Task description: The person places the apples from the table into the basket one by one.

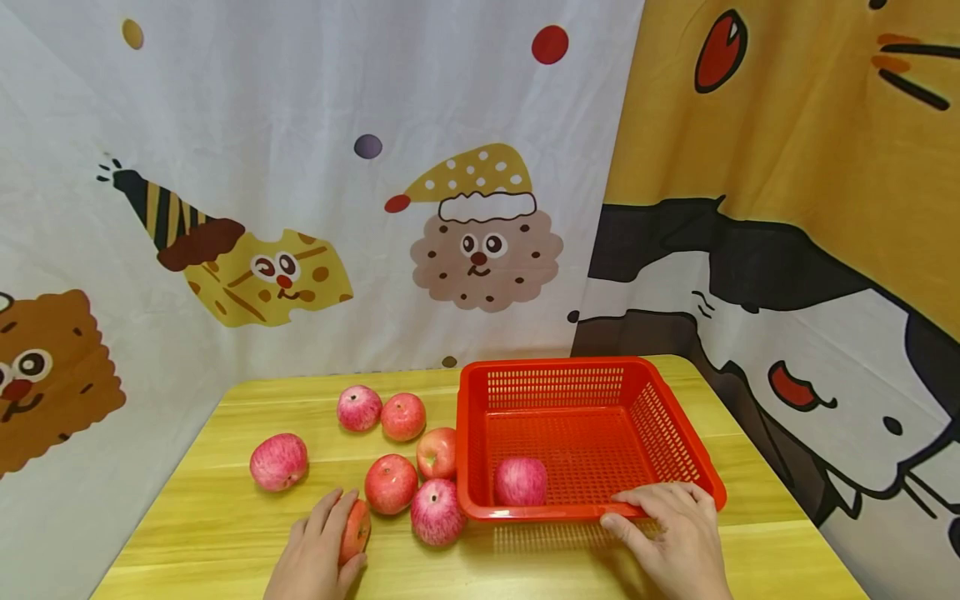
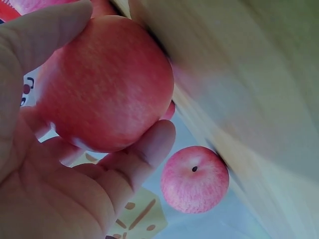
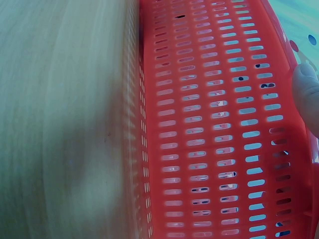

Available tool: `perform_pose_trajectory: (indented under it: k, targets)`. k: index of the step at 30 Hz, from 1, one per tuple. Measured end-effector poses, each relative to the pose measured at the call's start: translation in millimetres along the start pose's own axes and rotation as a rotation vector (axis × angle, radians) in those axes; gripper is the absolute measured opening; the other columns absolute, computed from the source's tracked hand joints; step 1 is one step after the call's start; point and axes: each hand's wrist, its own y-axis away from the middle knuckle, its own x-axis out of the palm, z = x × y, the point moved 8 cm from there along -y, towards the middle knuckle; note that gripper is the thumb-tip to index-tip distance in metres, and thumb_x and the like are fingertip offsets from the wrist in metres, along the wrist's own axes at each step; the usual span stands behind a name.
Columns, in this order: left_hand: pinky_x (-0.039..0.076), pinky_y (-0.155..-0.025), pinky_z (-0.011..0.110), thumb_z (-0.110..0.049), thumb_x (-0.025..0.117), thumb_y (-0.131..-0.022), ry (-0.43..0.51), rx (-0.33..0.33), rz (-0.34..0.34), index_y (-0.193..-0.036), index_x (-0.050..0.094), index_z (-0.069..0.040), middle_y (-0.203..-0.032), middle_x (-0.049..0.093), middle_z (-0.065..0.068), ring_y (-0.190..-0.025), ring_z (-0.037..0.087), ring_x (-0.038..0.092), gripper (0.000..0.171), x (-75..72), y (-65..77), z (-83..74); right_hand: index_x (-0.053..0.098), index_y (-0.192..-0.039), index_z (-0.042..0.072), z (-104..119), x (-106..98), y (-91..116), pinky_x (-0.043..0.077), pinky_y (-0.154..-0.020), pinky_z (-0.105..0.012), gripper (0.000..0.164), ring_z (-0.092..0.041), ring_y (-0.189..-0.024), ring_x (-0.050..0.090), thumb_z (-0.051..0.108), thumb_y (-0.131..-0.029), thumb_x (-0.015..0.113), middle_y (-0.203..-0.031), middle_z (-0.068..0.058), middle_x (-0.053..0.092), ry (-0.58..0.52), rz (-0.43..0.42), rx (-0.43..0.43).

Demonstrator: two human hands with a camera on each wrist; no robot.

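My left hand [image 1: 315,546] grips a red apple [image 2: 107,82] at the front of the table, thumb on one side and fingers curled round the other. In the head view that apple is partly hidden by the fingers. At the near rim of a red plastic basket [image 1: 471,433], my right hand [image 1: 671,533] pinches the edge, its thumb [image 3: 308,92] outside and fingers over the top. One pink apple [image 1: 521,482] lies inside the basket, near its front left corner. Close to the left hand sits another red apple [image 1: 392,484].
Left of the basket are several more apples, among them a striped pink one [image 1: 438,512] beside its front corner and one [image 1: 437,454] against its side. A pink apple [image 1: 279,462] stands apart at the left. A cartoon-printed curtain [image 1: 300,100] hangs behind the wooden table [image 1: 202,508].
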Motion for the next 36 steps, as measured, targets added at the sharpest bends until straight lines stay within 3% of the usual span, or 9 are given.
perform_pose_trajectory:
  k: [6, 9, 12, 16, 20, 23, 27, 30, 36]
  targets:
    - [0.050, -0.084, 0.057, -0.031, 0.087, -0.071, 0.010, -0.011, 0.051, -0.140, 0.051, -0.007, -0.136, 0.048, 0.019, -0.105, 0.040, 0.051, 0.081, -0.6, 0.9, 4.9, 0.076, -0.084, 0.026, 1, -1, -1, 0.029, -0.082, -0.053, 0.029, -0.015, -0.082, 0.054, 0.045, -0.066, 0.088, -0.085, 0.010, 0.070, 0.003, 0.005, 0.010]
    - [0.051, -0.083, 0.056, -0.032, 0.088, -0.070, 0.011, 0.000, 0.039, -0.138, 0.053, -0.007, -0.133, 0.050, 0.019, -0.102, 0.040, 0.052, 0.080, -5.7, 3.1, 8.4, 0.075, -0.084, 0.027, 1, 0, 0, 0.029, -0.082, -0.053, 0.028, -0.014, -0.082, 0.054, 0.045, -0.066, 0.087, -0.085, 0.011, 0.070, 0.000, 0.005, 0.008]
    - [0.053, -0.079, 0.056, -0.031, 0.087, -0.070, 0.006, 0.010, -0.020, -0.137, 0.054, -0.007, -0.132, 0.051, 0.018, -0.101, 0.040, 0.052, 0.079, -15.6, 4.9, 9.7, 0.075, -0.084, 0.026, 1, 0, 0, 0.029, -0.082, -0.053, 0.029, -0.014, -0.082, 0.054, 0.045, -0.066, 0.087, -0.085, 0.011, 0.070, 0.000, 0.003, 0.008]
    - [0.052, -0.077, 0.057, -0.029, 0.088, -0.067, 0.027, 0.064, -0.180, -0.135, 0.056, -0.008, -0.130, 0.053, 0.017, -0.100, 0.040, 0.052, 0.078, -35.9, 6.5, 1.8, 0.076, -0.084, 0.025, 1, -1, 0, 0.029, -0.082, -0.052, 0.029, -0.014, -0.082, 0.054, 0.045, -0.066, 0.088, -0.085, 0.011, 0.069, -0.001, 0.001, 0.004]
    - [0.048, -0.081, 0.059, -0.025, 0.090, -0.063, 0.095, 0.193, -0.351, -0.133, 0.057, -0.006, -0.129, 0.053, 0.017, -0.104, 0.039, 0.051, 0.079, -55.5, 6.9, -16.0, 0.076, -0.084, 0.024, 1, -1, 0, 0.029, -0.082, -0.052, 0.030, -0.015, -0.083, 0.054, 0.044, -0.066, 0.088, -0.085, 0.010, 0.069, -0.005, 0.000, -0.001]
    - [0.045, -0.087, 0.059, -0.023, 0.089, -0.064, 0.159, 0.272, -0.411, -0.135, 0.056, -0.008, -0.133, 0.052, 0.015, -0.113, 0.035, 0.049, 0.080, -65.1, 3.0, -33.1, 0.076, -0.084, 0.024, 1, 0, 1, 0.029, -0.081, -0.052, 0.030, -0.015, -0.083, 0.054, 0.044, -0.066, 0.088, -0.085, 0.010, 0.070, -0.012, 0.000, 0.001]
    - [0.044, -0.095, 0.053, -0.027, 0.088, -0.067, 0.203, 0.351, -0.417, -0.139, 0.054, -0.013, -0.140, 0.049, 0.009, -0.122, 0.027, 0.045, 0.081, -72.1, -7.3, -63.7, 0.076, -0.085, 0.025, 0, -1, 1, 0.028, -0.081, -0.052, 0.029, -0.015, -0.083, 0.054, 0.044, -0.066, 0.088, -0.085, 0.010, 0.070, -0.017, 0.000, 0.003]
    - [0.047, -0.096, 0.049, -0.030, 0.088, -0.070, 0.228, 0.424, -0.378, -0.142, 0.052, -0.016, -0.144, 0.046, 0.005, -0.125, 0.023, 0.042, 0.081, -71.7, -18.0, -91.6, 0.076, -0.084, 0.025, 0, -2, 1, 0.028, -0.081, -0.051, 0.029, -0.015, -0.083, 0.055, 0.044, -0.066, 0.088, -0.085, 0.010, 0.070, -0.015, -0.003, 0.003]
    - [0.051, -0.092, 0.048, -0.032, 0.087, -0.074, 0.252, 0.550, -0.271, -0.143, 0.050, -0.016, -0.144, 0.045, 0.004, -0.121, 0.019, 0.042, 0.080, -55.9, -40.2, -138.0, 0.076, -0.085, 0.024, 0, 0, 2, 0.029, -0.082, -0.050, 0.030, -0.015, -0.084, 0.055, 0.044, -0.067, 0.087, -0.086, 0.010, 0.070, -0.026, 0.009, 0.002]
